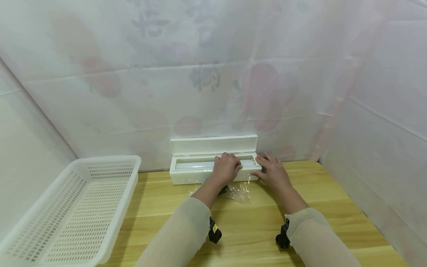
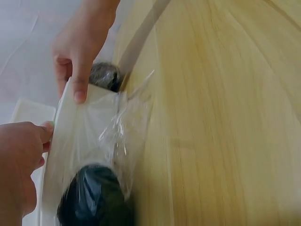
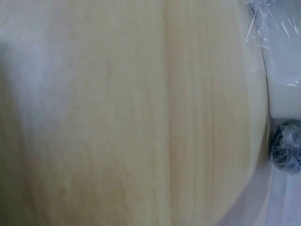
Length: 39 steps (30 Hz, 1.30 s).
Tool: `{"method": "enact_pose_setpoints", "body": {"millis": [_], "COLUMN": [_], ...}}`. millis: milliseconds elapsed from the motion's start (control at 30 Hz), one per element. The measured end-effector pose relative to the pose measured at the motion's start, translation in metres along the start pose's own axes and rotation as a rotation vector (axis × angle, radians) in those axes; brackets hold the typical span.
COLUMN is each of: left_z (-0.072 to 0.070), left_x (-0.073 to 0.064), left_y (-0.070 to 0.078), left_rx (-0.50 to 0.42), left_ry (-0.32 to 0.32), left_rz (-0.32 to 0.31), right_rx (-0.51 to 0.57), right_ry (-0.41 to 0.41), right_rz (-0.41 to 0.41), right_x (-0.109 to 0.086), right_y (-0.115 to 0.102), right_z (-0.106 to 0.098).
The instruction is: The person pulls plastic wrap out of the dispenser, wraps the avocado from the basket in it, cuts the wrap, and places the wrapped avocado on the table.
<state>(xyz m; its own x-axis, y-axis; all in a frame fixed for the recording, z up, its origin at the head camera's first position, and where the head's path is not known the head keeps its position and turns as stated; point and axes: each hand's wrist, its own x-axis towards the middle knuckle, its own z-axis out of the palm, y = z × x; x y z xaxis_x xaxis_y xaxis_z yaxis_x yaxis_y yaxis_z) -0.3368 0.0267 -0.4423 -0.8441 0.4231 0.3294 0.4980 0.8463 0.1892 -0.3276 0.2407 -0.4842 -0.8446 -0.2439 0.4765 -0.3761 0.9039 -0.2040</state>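
A long white plastic wrap box (image 1: 213, 177) stands against the back curtain, its lid (image 1: 213, 145) raised. Inside lies a pale roll (image 1: 195, 165). Clear plastic wrap (image 1: 241, 191) hangs over the front onto the table. My left hand (image 1: 227, 168) pinches the wrap at the box's front rim, its fingers curled. At the right end my right hand (image 1: 273, 174) grips the box, thumb on the front face (image 2: 81, 87). A dark rounded object (image 2: 91, 195) lies under the film before the box. Another dark film-wrapped object (image 3: 288, 146) sits beside the right end.
A white perforated basket (image 1: 115, 218) stands on the left of the wood-grain table (image 1: 247, 226). Printed white curtains (image 1: 213, 100) close off the back and sides. Black wrist cameras (image 1: 282, 237) sit at both cuffs.
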Motion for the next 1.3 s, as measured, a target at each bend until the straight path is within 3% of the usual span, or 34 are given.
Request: {"method": "enact_pose_setpoints", "body": {"millis": [533, 967, 1300], "left_z": [-0.016, -0.025, -0.035], "left_x": [-0.020, -0.026, -0.036], "left_y": [-0.043, -0.059, -0.079], "left_rx": [-0.024, 0.040, 0.060], "left_ry": [0.033, 0.035, 0.027], "left_rz": [-0.007, 0.037, 0.020], "right_rx": [0.032, 0.017, 0.025], "right_ry": [-0.030, -0.047, -0.057], "right_rz": [0.034, 0.039, 0.042], "right_x": [-0.002, 0.001, 0.002], "right_y": [0.015, 0.019, 0.021], "right_z": [-0.001, -0.003, -0.002]}}
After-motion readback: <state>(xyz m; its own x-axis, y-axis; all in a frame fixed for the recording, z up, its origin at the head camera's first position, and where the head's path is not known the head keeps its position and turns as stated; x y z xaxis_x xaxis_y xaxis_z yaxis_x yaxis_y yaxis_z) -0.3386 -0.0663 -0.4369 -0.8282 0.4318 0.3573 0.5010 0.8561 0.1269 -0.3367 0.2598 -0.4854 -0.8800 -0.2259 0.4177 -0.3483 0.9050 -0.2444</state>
